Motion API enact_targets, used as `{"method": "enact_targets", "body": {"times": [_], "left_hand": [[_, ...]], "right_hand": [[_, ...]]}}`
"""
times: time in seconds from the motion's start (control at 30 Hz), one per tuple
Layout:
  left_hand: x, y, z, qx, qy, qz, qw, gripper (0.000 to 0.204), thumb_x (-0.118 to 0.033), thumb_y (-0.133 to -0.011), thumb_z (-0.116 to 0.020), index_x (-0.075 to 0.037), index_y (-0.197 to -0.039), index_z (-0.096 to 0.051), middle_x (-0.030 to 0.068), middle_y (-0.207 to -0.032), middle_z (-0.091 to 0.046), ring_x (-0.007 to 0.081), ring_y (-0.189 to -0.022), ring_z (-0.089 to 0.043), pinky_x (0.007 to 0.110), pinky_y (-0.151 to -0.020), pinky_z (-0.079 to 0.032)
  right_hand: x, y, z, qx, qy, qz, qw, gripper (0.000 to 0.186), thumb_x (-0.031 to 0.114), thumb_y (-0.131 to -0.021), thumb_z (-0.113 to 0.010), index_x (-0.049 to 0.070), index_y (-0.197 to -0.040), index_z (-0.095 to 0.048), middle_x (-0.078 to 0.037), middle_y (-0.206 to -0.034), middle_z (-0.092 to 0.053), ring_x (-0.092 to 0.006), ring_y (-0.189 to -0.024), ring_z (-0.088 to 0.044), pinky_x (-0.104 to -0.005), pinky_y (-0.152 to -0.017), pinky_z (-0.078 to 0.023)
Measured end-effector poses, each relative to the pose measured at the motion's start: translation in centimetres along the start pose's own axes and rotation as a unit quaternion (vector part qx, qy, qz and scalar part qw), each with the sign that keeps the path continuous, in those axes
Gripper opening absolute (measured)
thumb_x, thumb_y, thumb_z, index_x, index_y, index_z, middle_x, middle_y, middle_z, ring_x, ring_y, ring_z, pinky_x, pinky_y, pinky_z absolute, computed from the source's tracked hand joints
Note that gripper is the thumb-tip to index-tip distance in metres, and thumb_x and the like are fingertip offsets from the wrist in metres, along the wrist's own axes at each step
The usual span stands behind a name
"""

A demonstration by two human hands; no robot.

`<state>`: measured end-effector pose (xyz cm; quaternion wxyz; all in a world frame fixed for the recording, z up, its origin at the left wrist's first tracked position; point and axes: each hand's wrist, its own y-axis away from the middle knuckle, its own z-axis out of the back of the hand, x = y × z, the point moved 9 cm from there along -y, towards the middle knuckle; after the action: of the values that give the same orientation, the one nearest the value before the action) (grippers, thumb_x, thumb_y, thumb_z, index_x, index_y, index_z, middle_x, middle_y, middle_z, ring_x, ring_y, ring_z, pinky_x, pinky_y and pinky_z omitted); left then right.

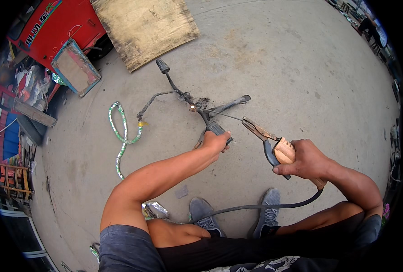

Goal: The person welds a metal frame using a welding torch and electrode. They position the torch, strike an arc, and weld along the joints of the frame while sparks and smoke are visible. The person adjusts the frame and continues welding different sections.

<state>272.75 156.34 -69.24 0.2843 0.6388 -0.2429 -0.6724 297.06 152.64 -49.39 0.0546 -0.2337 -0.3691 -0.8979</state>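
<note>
My right hand (pixel 306 158) is closed around the wooden grip of a welding electrode holder (pixel 260 131). A thin welding rod (pixel 224 114) sits in its jaws and slants left, its tip at a small glowing spot (pixel 192 108) on a dark metal bracket. This bracket (pixel 203 115) has several arms and rests on the concrete. A ribbed rubber foot peg (pixel 163 66) caps its far end. My left hand (pixel 216 141) grips the near ribbed peg (pixel 215 128); some of its fingers are hidden underneath. From my right hand a black cable (pixel 274 206) curves past my shoes.
Left of the bracket, a cable wrapped in green and silver (pixel 124 131) loops on the ground. A stained wooden board (pixel 147 31) lies beyond, beside a red vehicle (pixel 65 27) and a blue-edged panel (pixel 76 68). Scrap lines the left edge. A person (pixel 377 32) is far off right.
</note>
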Motion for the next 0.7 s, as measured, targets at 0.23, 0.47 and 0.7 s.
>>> {"method": "enact_targets", "body": {"times": [0.23, 0.47, 0.7], "left_hand": [[0.03, -0.09, -0.05, -0.017, -0.020, -0.001, 1.000, 0.027, -0.024, -0.090, -0.071, -0.003, -0.078, -0.057, 0.0071, -0.071, -0.062, 0.0173, -0.055, -0.062, 0.030, -0.044, -0.045], [0.48, -0.37, 0.55, -0.027, -0.020, 0.005, 0.999, 0.025, -0.021, -0.090, -0.071, -0.003, -0.080, -0.058, 0.0082, -0.071, -0.063, 0.0182, -0.055, -0.062, 0.031, -0.044, -0.045], [0.37, -0.30, 0.23, -0.021, -0.012, 0.008, 1.000, 0.024, -0.020, -0.090, -0.071, -0.001, -0.083, -0.058, 0.0083, -0.071, -0.063, 0.0185, -0.055, -0.062, 0.031, -0.044, -0.044]], "right_hand": [[-0.01, -0.21, 0.06, -0.011, -0.008, 0.029, 0.999, 0.065, 0.051, -0.071, -0.083, -0.010, -0.086, -0.065, -0.017, -0.067, -0.065, -0.0266, -0.062, -0.066, -0.0370, -0.059, -0.053], [0.22, -0.70, -0.15, 0.001, 0.002, 0.022, 1.000, 0.067, 0.052, -0.071, -0.083, -0.010, -0.086, -0.065, -0.017, -0.067, -0.065, -0.0266, -0.061, -0.065, -0.0368, -0.058, -0.053], [0.04, -0.76, -0.18, 0.001, 0.010, 0.024, 1.000, 0.068, 0.054, -0.071, -0.082, -0.010, -0.086, -0.065, -0.016, -0.067, -0.065, -0.0268, -0.061, -0.065, -0.0371, -0.057, -0.052]]}}
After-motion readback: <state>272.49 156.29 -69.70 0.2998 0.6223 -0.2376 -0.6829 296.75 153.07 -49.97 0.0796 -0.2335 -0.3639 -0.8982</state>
